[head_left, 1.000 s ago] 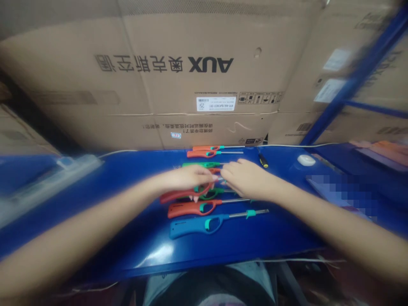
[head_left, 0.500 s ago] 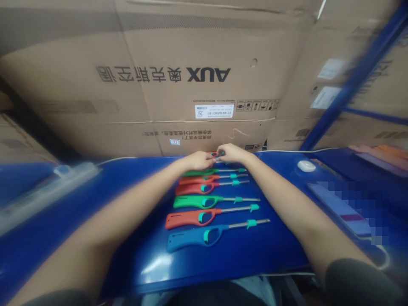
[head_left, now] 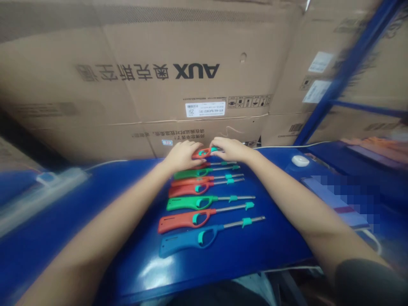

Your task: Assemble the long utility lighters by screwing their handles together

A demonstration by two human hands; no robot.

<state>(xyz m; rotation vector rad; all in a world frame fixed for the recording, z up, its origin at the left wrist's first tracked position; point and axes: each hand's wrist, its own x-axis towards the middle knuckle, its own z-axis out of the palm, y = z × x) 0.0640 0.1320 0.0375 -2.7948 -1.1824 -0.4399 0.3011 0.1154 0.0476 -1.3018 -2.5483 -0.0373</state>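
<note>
At the far end of a row of long-necked lighters, my left hand (head_left: pixel 184 154) is closed around the handle of a red lighter (head_left: pixel 204 153). My right hand (head_left: pixel 230 148) pinches that same lighter near its green clip, and its fingertips partly hide the metal neck. Closer to me lie several more lighters side by side, necks to the right: a green lighter (head_left: pixel 188 202), an orange lighter (head_left: pixel 181 221) and, nearest, a blue lighter (head_left: pixel 181 244). Each of these has a teal trigger and a teal clip on its neck.
Behind the blue table (head_left: pixel 229 263) stands a large cardboard box (head_left: pixel 153 38) with upside-down print. A white computer mouse (head_left: pixel 300 160) and a flat purple item (head_left: pixel 325 199) lie to the right. Clear plastic packaging (head_left: pixel 47 195) is at the left, and a blue post (head_left: pixel 344 72) rises at the right.
My left hand has shifted left and opened a gap from the right hand, so the red lighter between them shows more. The whole view has shifted slightly.
</note>
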